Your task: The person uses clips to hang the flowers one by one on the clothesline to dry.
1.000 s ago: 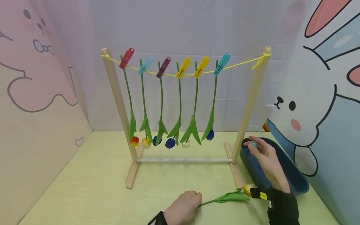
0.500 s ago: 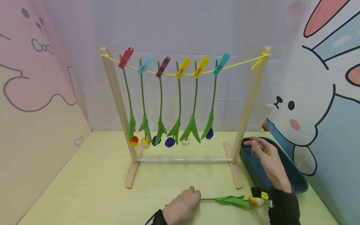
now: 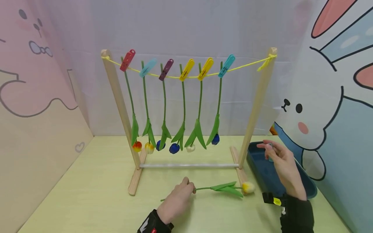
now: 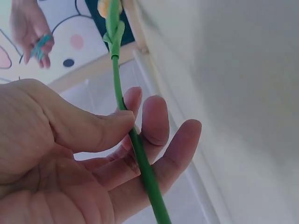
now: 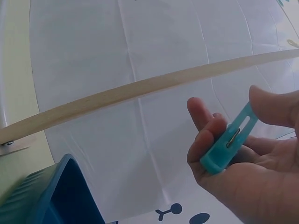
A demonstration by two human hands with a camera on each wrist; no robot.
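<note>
My left hand (image 3: pixel 178 198) pinches the green stem of an artificial tulip (image 3: pixel 225 187), thumb against fingers. Its yellow and white bloom points right, overlapping the foot of the stand in the head view. The left wrist view shows the stem (image 4: pixel 148 179) crossing the curled fingers. Over the blue basin, my right hand (image 3: pixel 284 166) holds a teal clothespin (image 5: pixel 229 143) between thumb and fingers, mostly hidden in the head view. Several tulips hang bloom-down from a yellow string (image 3: pixel 247 67), each under a clothespin, such as the red one (image 3: pixel 127 60) and the purple one (image 3: pixel 166 70).
The string is tied between two wooden posts (image 3: pixel 257 106), joined low down by a white bar (image 3: pixel 189 165). A dark blue basin (image 3: pixel 311 191) stands right of the stand. Walls with cartoon rabbit drawings (image 3: pixel 314 113) flank the pale yellow table (image 3: pixel 87 181).
My left hand has moved forward and to the left, bringing the tulip from near the right sleeve toward the stand's right foot. My right hand stays over the basin with the clothespin.
</note>
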